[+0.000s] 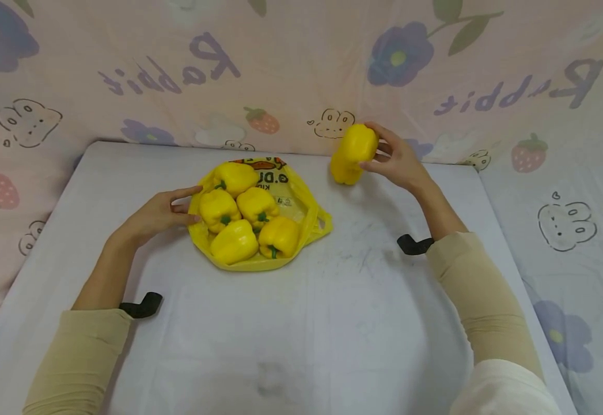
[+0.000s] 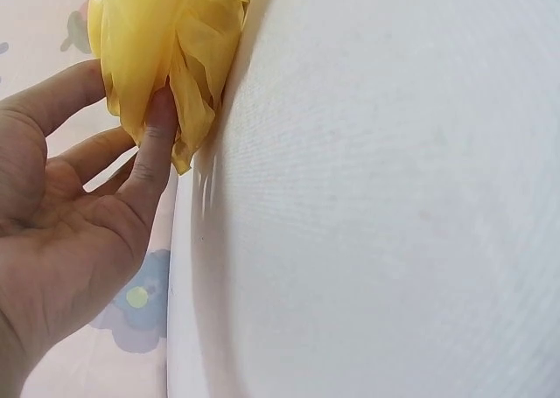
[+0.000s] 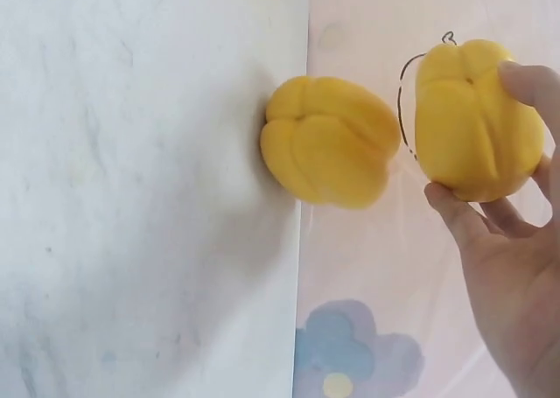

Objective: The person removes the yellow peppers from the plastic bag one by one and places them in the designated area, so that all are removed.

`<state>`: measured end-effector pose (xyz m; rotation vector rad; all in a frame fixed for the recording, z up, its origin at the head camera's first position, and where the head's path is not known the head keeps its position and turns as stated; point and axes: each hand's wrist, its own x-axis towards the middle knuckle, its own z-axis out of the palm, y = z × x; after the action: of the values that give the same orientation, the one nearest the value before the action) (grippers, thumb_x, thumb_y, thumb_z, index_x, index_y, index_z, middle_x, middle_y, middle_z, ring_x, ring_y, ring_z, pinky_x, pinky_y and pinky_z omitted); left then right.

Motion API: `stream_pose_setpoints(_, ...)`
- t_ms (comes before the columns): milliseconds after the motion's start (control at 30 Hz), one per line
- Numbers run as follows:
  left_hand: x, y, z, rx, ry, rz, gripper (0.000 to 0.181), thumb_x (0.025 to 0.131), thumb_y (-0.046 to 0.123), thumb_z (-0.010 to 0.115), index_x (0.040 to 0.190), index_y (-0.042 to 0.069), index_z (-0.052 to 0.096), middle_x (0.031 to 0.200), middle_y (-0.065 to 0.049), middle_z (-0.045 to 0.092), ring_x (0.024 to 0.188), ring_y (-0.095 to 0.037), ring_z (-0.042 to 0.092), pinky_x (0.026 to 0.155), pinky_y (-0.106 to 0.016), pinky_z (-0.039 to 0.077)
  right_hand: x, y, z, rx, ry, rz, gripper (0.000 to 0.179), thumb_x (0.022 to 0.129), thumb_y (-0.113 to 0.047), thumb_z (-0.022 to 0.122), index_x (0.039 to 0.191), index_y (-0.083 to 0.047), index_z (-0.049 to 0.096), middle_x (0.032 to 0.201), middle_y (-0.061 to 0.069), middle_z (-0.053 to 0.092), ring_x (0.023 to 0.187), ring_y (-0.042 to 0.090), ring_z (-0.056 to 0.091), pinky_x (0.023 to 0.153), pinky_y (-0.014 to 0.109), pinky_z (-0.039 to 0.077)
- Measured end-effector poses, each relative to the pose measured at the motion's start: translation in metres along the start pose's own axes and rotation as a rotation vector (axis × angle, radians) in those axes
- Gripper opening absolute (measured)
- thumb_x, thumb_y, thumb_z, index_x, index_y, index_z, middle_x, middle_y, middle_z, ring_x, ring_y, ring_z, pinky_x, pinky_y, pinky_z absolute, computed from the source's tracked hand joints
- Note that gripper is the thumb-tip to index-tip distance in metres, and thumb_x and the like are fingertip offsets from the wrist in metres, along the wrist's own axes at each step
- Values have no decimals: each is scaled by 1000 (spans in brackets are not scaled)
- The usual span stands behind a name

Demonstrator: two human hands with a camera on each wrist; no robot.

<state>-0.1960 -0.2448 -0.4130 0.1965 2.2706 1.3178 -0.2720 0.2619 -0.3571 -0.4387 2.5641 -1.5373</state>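
My right hand (image 1: pixel 397 158) grips a yellow bell pepper (image 1: pixel 361 142) between thumb and fingers, raised off the table. Just below it in the head view, a second yellow bell pepper (image 1: pixel 345 169) stands on the table; in the right wrist view this pepper (image 3: pixel 328 143) is apart from the held one (image 3: pixel 477 122). A yellow plastic bag (image 1: pixel 308 222) lies with its mouth spread, holding several yellow bell peppers (image 1: pixel 234 242) with green stems. At the bag's left side, my left hand (image 1: pixel 153 216) holds its edge between thumb and fingers. In the left wrist view, thin plastic (image 2: pixel 144 48) bunches at the fingertips.
The white table (image 1: pixel 280 323) has faint dark smudges to the right of the bag. Behind its far edge hangs a curtain (image 1: pixel 291 75) printed with rabbits, flowers and strawberries. A black strap piece (image 1: pixel 145 305) sticks out at the left wrist, another (image 1: pixel 414 245) at the right.
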Motion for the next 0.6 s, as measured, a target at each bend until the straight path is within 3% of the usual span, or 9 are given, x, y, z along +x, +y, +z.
stream_pose_setpoints(300, 0, -2, 0, -11, 3, -7, 79, 91, 26, 74, 157, 14, 32, 162, -16, 22, 141, -41, 35, 109, -54, 35, -21, -16, -9, -34, 15, 35, 79, 88, -12, 76, 155, -15, 35, 155, 9, 38, 131, 37, 46, 106, 41, 43)
stream_pose_setpoints(600, 2, -2, -1, 3, -4, -9, 79, 91, 27, 74, 157, 16, 32, 161, -15, 25, 138, -37, 41, 106, -48, 40, -30, -10, -22, -37, 26, 60, 81, 88, -10, 75, 156, -11, 31, 157, 12, 35, 133, 41, 43, 107, 43, 40)
